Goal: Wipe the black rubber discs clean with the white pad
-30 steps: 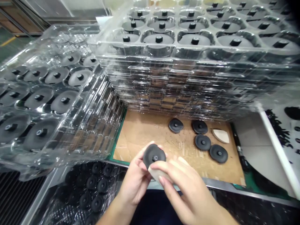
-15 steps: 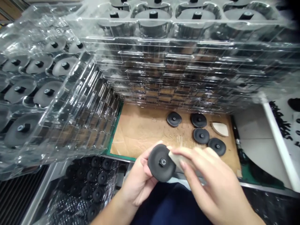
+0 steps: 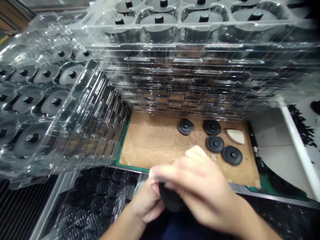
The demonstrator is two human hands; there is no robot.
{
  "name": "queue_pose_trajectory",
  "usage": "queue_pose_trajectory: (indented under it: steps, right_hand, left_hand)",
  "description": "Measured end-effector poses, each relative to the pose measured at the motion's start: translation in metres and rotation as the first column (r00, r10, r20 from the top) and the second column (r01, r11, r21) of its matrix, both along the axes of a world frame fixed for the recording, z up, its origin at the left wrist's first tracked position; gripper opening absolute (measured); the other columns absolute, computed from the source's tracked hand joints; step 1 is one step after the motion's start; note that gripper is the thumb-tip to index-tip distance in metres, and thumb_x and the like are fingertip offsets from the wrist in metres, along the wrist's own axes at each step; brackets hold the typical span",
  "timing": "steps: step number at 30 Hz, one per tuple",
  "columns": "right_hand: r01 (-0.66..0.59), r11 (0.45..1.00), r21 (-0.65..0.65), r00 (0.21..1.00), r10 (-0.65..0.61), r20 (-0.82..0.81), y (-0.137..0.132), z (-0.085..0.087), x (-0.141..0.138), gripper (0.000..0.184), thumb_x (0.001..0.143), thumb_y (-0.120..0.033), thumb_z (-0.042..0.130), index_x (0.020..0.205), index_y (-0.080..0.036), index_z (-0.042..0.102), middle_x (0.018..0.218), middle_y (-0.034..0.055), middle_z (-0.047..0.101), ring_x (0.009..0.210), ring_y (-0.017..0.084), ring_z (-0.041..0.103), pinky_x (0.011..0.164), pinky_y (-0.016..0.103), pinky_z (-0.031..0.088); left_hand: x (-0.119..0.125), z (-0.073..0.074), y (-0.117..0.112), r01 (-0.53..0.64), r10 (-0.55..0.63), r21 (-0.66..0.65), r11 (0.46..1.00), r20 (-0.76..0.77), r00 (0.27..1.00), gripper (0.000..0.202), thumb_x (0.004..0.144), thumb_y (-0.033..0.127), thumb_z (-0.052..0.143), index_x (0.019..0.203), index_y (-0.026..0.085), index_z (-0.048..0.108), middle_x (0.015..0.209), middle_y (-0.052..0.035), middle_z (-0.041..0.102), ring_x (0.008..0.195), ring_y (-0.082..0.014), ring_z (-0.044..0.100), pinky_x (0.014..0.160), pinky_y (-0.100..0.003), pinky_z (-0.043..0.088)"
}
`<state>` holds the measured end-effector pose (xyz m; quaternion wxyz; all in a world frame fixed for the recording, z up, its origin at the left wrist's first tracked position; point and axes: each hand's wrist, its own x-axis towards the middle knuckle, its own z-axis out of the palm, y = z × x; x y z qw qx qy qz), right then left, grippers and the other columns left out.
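My left hand (image 3: 146, 201) grips a black round disc (image 3: 170, 201) low in the middle of the view, and only the disc's lower edge shows. My right hand (image 3: 197, 186) lies over the disc from the right, fingers curled across its top and blurred by motion. What those fingers hold is hidden. Both hands hover over the near edge of a brown cardboard mat (image 3: 155, 143). Several more black discs (image 3: 215, 144) with small centre hubs lie on the mat's right part, next to a white wedge-shaped piece (image 3: 236, 136).
Tall stacks of clear plastic trays (image 3: 200, 73) holding black discs wall off the back, and another stack (image 3: 50, 110) leans at the left. A bin of loose black discs (image 3: 100, 196) sits below left. A white rail (image 3: 297, 146) runs along the right.
The disc faced the camera in my left hand with a pale piece in my right hand against it. Now the hands are lower and my right hand covers the disc.
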<state>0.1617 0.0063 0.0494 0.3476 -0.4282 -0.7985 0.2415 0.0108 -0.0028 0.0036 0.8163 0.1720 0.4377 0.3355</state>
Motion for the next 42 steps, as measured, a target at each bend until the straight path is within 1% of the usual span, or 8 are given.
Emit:
queue_pose_trajectory:
  steps: [3, 6, 12, 18, 24, 33, 37, 42]
  right_hand:
    - [0.3, 0.921, -0.247, 0.943, -0.326, -0.07, 0.003, -0.025, 0.017, 0.023, 0.092, -0.029, 0.047, 0.107, -0.024, 0.064, 0.096, 0.0017, 0.07, 0.078, 0.015, 0.063, 0.066, 0.027, 0.048]
    - [0.38, 0.829, -0.41, 0.914, -0.405, 0.028, -0.003, -0.067, 0.03, 0.025, 0.09, -0.034, 0.049, 0.105, -0.024, 0.067, 0.099, 0.0032, 0.07, 0.083, 0.018, 0.066, 0.066, 0.027, 0.053]
    - [0.546, 0.772, -0.325, 0.837, -0.517, 0.179, -0.044, -0.141, 0.018, 0.037, 0.091, -0.03, 0.041, 0.12, -0.019, 0.06, 0.115, 0.0152, 0.055, 0.098, 0.025, 0.061, 0.079, 0.041, 0.053]
    - [0.595, 0.764, -0.251, 0.803, -0.554, 0.218, -0.054, -0.156, 0.009, 0.036, 0.089, -0.031, 0.047, 0.121, -0.02, 0.059, 0.126, 0.0166, 0.05, 0.106, 0.031, 0.055, 0.086, 0.05, 0.049]
    - [0.549, 0.794, -0.259, 0.836, -0.523, 0.17, -0.025, -0.141, 0.015, 0.031, 0.093, -0.028, 0.041, 0.11, -0.016, 0.064, 0.095, 0.0113, 0.062, 0.089, 0.023, 0.061, 0.078, 0.039, 0.052]
    - [0.393, 0.859, -0.328, 0.911, -0.412, 0.014, -0.042, -0.12, 0.005, 0.023, 0.091, -0.027, 0.046, 0.093, -0.018, 0.067, 0.086, 0.006, 0.071, 0.078, 0.019, 0.067, 0.068, 0.029, 0.054]
    - [0.437, 0.839, -0.324, 0.877, -0.478, -0.055, -0.027, -0.067, 0.008, 0.021, 0.092, -0.025, 0.048, 0.107, -0.021, 0.061, 0.098, 0.0043, 0.068, 0.083, 0.015, 0.065, 0.067, 0.023, 0.053]
    - [0.211, 0.971, -0.11, 0.947, -0.231, -0.225, -0.018, -0.006, -0.012, 0.025, 0.089, -0.011, 0.046, 0.11, -0.012, 0.06, 0.095, 0.0085, 0.067, 0.085, 0.016, 0.062, 0.077, 0.026, 0.051]
  left_hand:
    - [-0.004, 0.001, 0.002, 0.073, -0.055, -0.052, 0.996, 0.283, 0.958, 0.052, 0.055, 0.047, 0.08, 0.098, 0.02, 0.071, 0.091, -0.0057, 0.074, 0.079, -0.0224, 0.071, 0.065, -0.027, 0.058]
    - [-0.008, -0.001, 0.002, 0.062, -0.034, -0.046, 0.997, 0.457, 0.889, 0.052, 0.062, 0.044, 0.076, 0.11, 0.027, 0.064, 0.106, -0.0064, 0.072, 0.09, -0.0264, 0.07, 0.067, -0.029, 0.059]
    - [-0.011, -0.004, 0.002, 0.002, 0.032, -0.077, 0.997, 0.435, 0.9, 0.045, 0.065, 0.041, 0.074, 0.107, 0.028, 0.065, 0.111, -0.0055, 0.07, 0.097, -0.0277, 0.068, 0.073, -0.031, 0.059]
    - [-0.011, -0.005, 0.004, -0.035, 0.078, -0.127, 0.991, 0.356, 0.931, 0.052, 0.062, 0.034, 0.079, 0.111, 0.03, 0.064, 0.115, -0.0047, 0.068, 0.101, -0.0272, 0.067, 0.08, -0.032, 0.057]
    - [-0.008, -0.005, 0.003, -0.046, 0.081, -0.103, 0.994, 0.375, 0.924, 0.05, 0.067, 0.035, 0.075, 0.115, 0.03, 0.061, 0.114, -0.0043, 0.069, 0.101, -0.0255, 0.067, 0.083, -0.031, 0.056]
    - [-0.011, -0.011, 0.003, -0.106, 0.133, -0.101, 0.989, 0.306, 0.943, 0.044, 0.063, 0.031, 0.079, 0.105, 0.024, 0.068, 0.116, -0.0034, 0.068, 0.104, -0.0215, 0.064, 0.089, -0.028, 0.053]
    - [-0.004, -0.008, 0.004, -0.098, 0.114, -0.072, 0.993, 0.26, 0.959, 0.052, 0.059, 0.031, 0.082, 0.108, 0.024, 0.067, 0.112, -0.0047, 0.069, 0.102, -0.0213, 0.064, 0.087, -0.029, 0.053]
    - [0.0, -0.004, 0.001, -0.063, 0.072, -0.061, 0.996, 0.157, 0.985, 0.052, 0.059, 0.033, 0.082, 0.108, 0.022, 0.067, 0.108, -0.0061, 0.07, 0.103, -0.0211, 0.063, 0.09, -0.028, 0.049]
